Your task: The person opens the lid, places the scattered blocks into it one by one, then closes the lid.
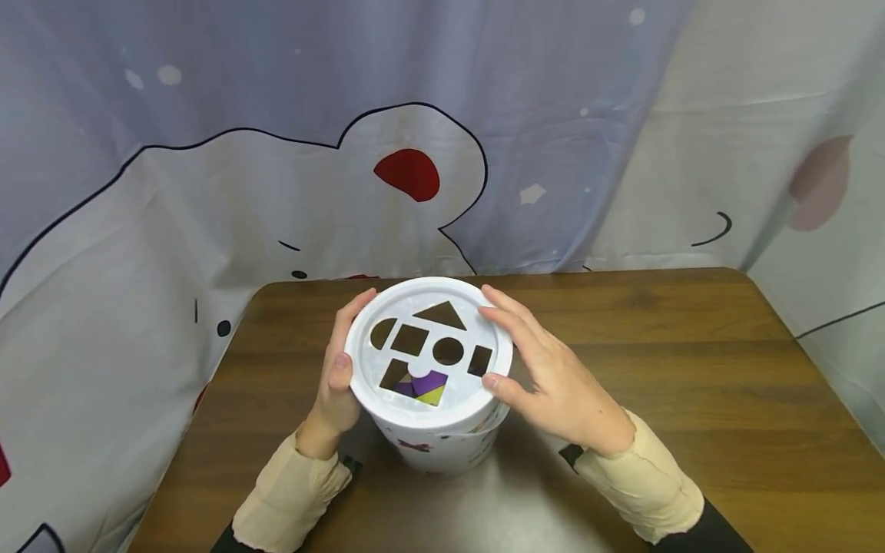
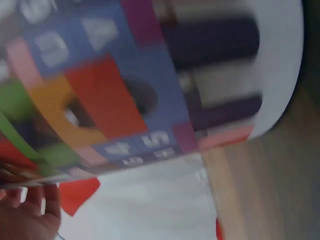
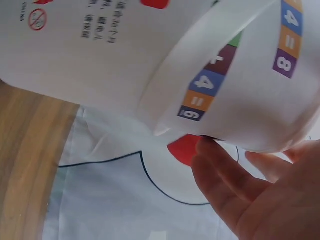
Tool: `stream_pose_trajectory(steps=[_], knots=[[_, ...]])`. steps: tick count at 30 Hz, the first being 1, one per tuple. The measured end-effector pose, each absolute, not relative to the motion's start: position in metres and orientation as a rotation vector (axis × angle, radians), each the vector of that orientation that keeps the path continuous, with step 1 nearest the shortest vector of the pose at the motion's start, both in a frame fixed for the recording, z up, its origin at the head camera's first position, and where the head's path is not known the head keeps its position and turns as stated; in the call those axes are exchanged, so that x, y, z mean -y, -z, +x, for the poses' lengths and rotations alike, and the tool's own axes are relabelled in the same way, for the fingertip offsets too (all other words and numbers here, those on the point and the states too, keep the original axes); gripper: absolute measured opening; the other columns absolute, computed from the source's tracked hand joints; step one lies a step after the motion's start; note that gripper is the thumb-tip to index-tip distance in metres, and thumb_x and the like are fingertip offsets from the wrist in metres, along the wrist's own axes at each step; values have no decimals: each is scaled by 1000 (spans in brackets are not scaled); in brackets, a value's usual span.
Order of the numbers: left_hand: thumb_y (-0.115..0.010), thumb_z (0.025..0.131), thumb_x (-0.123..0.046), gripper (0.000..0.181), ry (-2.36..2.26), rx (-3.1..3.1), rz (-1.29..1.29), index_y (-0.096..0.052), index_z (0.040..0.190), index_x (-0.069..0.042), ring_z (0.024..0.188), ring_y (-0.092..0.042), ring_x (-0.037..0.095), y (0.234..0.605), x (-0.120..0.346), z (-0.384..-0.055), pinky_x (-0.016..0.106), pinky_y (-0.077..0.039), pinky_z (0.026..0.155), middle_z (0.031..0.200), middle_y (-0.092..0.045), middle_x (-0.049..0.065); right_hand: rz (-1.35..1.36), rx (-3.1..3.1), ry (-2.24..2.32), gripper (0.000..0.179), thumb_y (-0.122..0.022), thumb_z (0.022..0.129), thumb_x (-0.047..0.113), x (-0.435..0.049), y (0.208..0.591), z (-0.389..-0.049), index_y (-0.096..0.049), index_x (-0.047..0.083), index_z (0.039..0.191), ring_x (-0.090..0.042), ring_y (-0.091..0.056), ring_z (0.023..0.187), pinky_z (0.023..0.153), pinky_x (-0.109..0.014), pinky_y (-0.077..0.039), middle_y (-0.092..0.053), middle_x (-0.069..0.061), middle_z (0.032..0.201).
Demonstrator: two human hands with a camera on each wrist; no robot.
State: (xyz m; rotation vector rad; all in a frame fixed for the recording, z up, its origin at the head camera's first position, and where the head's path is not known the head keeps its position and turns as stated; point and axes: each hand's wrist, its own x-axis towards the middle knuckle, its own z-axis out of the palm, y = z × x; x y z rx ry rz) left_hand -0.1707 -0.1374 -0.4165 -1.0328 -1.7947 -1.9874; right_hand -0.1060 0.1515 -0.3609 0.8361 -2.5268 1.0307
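A white bucket (image 1: 449,453) is in front of me, capped by a white lid (image 1: 366,369) with several shaped holes. Through its largest hole show a purple piece (image 1: 429,382) and a yellow-green piece (image 1: 432,396). My left hand (image 1: 339,384) grips the left side, thumb at the lid's rim. On the other side, my right hand (image 1: 553,376) holds the rim between spread fingers and thumb. The left wrist view is blurred and shows coloured letters and numbers on the bucket wall (image 2: 105,95). A white strap-like handle (image 3: 190,55) crosses the printed sums in the right wrist view.
The bucket is over a brown wooden table (image 1: 691,399) with rounded far corners. Right behind the table's far edge hangs a printed curtain (image 1: 553,115), which also drapes down at the left and right sides.
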Motion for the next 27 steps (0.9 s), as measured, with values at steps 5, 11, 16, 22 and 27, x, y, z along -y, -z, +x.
stream_pose_trajectory(steps=[5, 11, 16, 22, 27], knots=[[-26, 108, -58, 77, 2041, 1904, -964, -27, 161, -2, 145, -41, 22, 414, 123, -170, 27, -36, 118, 160, -40, 14, 746, 2609, -1049, 74, -67, 98, 32, -168, 355, -109, -30, 27, 162, -14, -43, 147, 116, -47, -42, -35, 7, 165], [-20, 111, -39, 60, 2089, 1974, -914, -25, 164, -12, 151, -31, 21, 411, 102, -166, 27, -26, 122, 166, -33, 8, 654, 2717, -1047, 79, -63, 101, 32, -192, 351, -112, -18, 33, 166, -22, -51, 142, 113, -53, -44, -38, 2, 166], [-19, 109, -30, 58, 2126, 1970, -917, -24, 164, -14, 151, -31, 21, 410, 82, -168, 31, -25, 124, 166, -33, 8, 609, 2761, -1050, 76, -57, 104, 29, -207, 346, -112, -14, 33, 166, -29, -50, 143, 111, -57, -42, -35, -4, 168], [-19, 107, -25, 59, 2146, 1926, -977, -23, 163, -6, 150, -33, 21, 410, 59, -175, 32, -26, 125, 165, -34, 10, 524, 2788, -1061, 72, -54, 105, 24, -224, 343, -113, -16, 34, 166, -26, -59, 131, 104, -53, -45, -50, -11, 156], [-19, 109, -24, 57, 2144, 1911, -1004, -23, 163, -6, 152, -30, 22, 411, 45, -177, 28, -24, 126, 166, -32, 12, 476, 2791, -1060, 71, -52, 106, 23, -235, 343, -115, -16, 34, 166, -26, -62, 123, 101, -52, -46, -59, -15, 146]])
